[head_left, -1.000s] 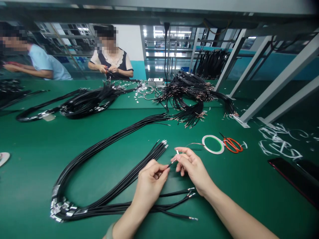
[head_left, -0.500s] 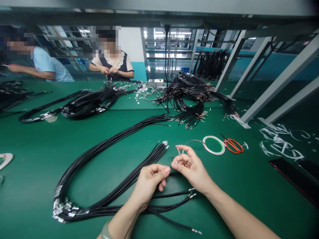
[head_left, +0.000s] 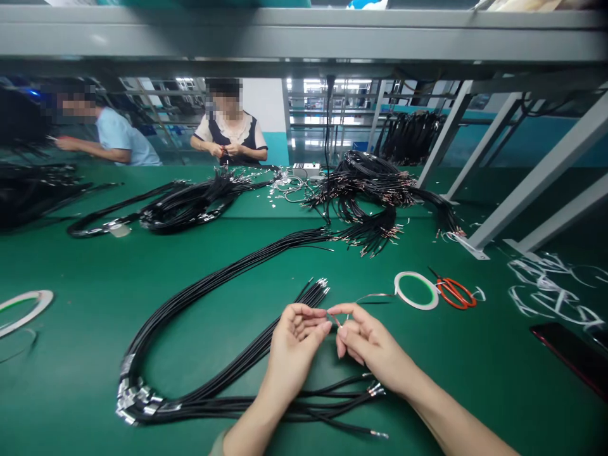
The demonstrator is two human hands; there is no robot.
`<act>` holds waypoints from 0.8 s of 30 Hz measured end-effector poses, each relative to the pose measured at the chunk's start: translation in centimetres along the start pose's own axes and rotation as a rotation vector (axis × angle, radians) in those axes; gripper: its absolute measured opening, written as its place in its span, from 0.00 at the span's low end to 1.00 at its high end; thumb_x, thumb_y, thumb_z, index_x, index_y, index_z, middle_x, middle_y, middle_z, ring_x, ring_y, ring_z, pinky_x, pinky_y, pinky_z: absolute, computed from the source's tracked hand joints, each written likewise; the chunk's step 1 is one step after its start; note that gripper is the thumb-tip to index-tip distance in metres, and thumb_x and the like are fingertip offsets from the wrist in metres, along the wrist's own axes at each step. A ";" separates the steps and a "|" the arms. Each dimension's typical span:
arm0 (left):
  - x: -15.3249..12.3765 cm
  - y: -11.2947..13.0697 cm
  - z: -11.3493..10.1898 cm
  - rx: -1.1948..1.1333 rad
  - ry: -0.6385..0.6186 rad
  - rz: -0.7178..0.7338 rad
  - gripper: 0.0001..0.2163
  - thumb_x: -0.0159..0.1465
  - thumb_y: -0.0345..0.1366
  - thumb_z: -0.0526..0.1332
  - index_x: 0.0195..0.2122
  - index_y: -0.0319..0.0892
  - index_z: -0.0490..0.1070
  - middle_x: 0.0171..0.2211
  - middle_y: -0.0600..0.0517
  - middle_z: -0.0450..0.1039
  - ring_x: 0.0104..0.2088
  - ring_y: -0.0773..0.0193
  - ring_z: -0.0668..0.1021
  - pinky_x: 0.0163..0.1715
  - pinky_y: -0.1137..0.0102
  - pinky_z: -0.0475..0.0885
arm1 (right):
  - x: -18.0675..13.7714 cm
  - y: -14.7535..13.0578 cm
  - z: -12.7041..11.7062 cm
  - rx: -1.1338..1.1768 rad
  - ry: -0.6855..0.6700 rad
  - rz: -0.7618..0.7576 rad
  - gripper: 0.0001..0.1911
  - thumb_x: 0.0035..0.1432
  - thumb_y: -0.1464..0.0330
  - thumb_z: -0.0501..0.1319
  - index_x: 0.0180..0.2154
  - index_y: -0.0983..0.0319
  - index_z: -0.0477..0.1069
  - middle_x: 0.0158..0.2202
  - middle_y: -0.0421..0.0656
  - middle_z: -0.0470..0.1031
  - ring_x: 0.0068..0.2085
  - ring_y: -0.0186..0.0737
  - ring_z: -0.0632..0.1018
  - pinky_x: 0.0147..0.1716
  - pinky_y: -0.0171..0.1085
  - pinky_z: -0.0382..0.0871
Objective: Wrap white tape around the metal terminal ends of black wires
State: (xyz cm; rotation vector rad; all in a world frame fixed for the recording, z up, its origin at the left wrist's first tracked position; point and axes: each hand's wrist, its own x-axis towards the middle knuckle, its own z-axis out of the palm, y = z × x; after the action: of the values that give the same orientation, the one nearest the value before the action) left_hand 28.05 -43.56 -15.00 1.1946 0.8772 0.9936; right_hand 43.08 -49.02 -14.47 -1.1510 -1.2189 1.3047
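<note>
My left hand (head_left: pixel 297 345) is raised over the bench, fingers curved and a gap showing between thumb and index finger. Its index fingertip meets that of my right hand (head_left: pixel 368 339), which pinches a short, thin strip of tape (head_left: pixel 335 319). Whether the left fingertip touches the strip is hard to tell. Below both hands lie black cables (head_left: pixel 266 402) with bare metal ends (head_left: pixel 377 389). Their bundle loops round at the left, where shiny foil-like bands (head_left: pixel 135 399) wrap it. Another bunch of cable ends (head_left: pixel 323 288) lies just behind my left hand.
A white-and-green tape roll (head_left: pixel 398 286) and orange-handled scissors (head_left: pixel 446 286) lie to the right, near a dark phone (head_left: pixel 565 354). Heaped cables (head_left: pixel 365 174) and grey metal legs (head_left: pixel 536 180) stand farther back. Two people work across the bench.
My left hand has come away from the cable end it was pinching and now reaches up to my right fingertips. My right index finger has lowered. The view has tilted up and shifted left.
</note>
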 end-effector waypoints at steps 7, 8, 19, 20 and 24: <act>-0.3 0.0 0.6 -0.135 0.018 -0.045 0.16 0.51 0.29 0.68 0.35 0.42 0.61 0.26 0.55 0.77 0.29 0.67 0.78 0.33 0.73 0.73 | -0.3 -0.6 0.6 -0.153 0.002 0.007 0.18 0.64 0.68 0.53 0.55 0.55 0.62 0.23 0.35 0.69 0.22 0.30 0.62 0.23 0.30 0.55; -0.3 0.1 0.6 -0.137 0.016 -0.057 0.15 0.51 0.29 0.68 0.35 0.42 0.62 0.26 0.54 0.77 0.28 0.67 0.79 0.32 0.72 0.73 | -0.3 -0.6 0.6 -0.165 0.005 0.003 0.19 0.64 0.68 0.53 0.56 0.55 0.61 0.23 0.35 0.69 0.22 0.30 0.62 0.23 0.30 0.56; -0.1 0.0 0.0 0.036 0.040 0.061 0.04 0.52 0.32 0.68 0.27 0.38 0.76 0.28 0.50 0.76 0.28 0.65 0.77 0.30 0.73 0.73 | 0.0 0.9 1.3 0.125 0.064 0.010 0.17 0.63 0.60 0.54 0.48 0.64 0.67 0.28 0.43 0.75 0.28 0.36 0.77 0.30 0.37 0.72; -0.1 0.0 0.0 0.067 0.045 0.083 0.04 0.52 0.33 0.68 0.27 0.38 0.76 0.29 0.50 0.76 0.29 0.65 0.77 0.30 0.73 0.73 | 0.0 0.8 1.3 0.159 0.072 0.020 0.16 0.62 0.60 0.56 0.46 0.64 0.68 0.28 0.43 0.75 0.29 0.37 0.77 0.32 0.38 0.72; -0.1 0.4 0.0 0.067 0.024 0.005 0.04 0.53 0.33 0.67 0.29 0.38 0.76 0.25 0.51 0.77 0.26 0.64 0.77 0.30 0.72 0.73 | 0.1 0.3 1.4 0.290 0.106 0.098 0.15 0.58 0.58 0.60 0.37 0.64 0.68 0.30 0.44 0.76 0.30 0.39 0.79 0.33 0.40 0.74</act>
State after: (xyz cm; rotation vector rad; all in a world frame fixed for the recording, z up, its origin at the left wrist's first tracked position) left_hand 27.94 -43.61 -14.56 1.2441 0.9328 0.9911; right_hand 41.69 -49.04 -14.69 -1.0645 -0.8724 1.4214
